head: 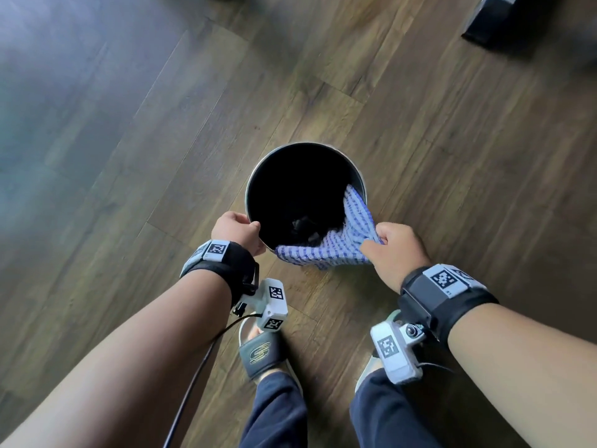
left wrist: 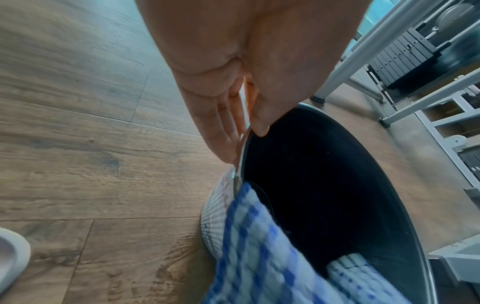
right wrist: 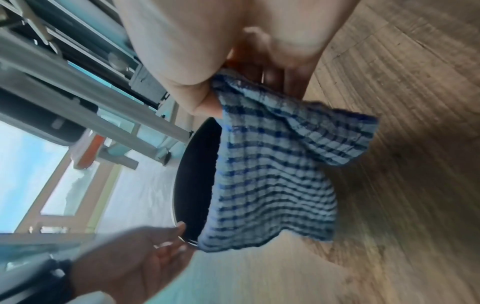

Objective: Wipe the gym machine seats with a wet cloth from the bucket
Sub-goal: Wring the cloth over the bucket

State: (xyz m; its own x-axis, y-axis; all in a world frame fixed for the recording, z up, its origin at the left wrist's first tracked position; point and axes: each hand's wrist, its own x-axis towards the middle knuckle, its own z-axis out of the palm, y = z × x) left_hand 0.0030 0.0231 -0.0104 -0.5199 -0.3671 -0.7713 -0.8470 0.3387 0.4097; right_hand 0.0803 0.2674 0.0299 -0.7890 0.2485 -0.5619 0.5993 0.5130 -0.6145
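The right hand (head: 392, 253) has its grip bunched tight on a corner of the blue checked cloth (head: 336, 240), which drapes over the near rim of the bucket (head: 258, 176) on the wooden floor (head: 129, 156). The left hand (head: 237, 229) pinches the rim, thumb inside, steadying it. This looks like the fetching step; next the cloth needs lifting clear, probably wringing, then carrying to a seat.
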